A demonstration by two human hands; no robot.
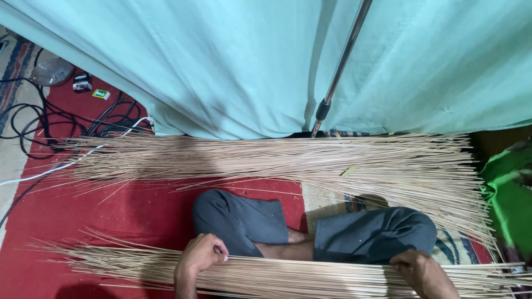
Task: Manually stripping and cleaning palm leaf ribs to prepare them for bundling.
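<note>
The left hand (200, 253) closes in a fist on the near bundle of thin pale sticks (299, 277) lying across the lap; the right hand (417, 267) grips the same bundle farther right, above the red carpet (111, 216).

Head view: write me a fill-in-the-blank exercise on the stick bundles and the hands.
1. Both hands, left hand and right hand, rest on a bundle of thin ____.
2. The carpet under the bundles is ____.
3. The hanging cloth behind the far pile is pale ____.

Missing words: sticks; red; green
</note>
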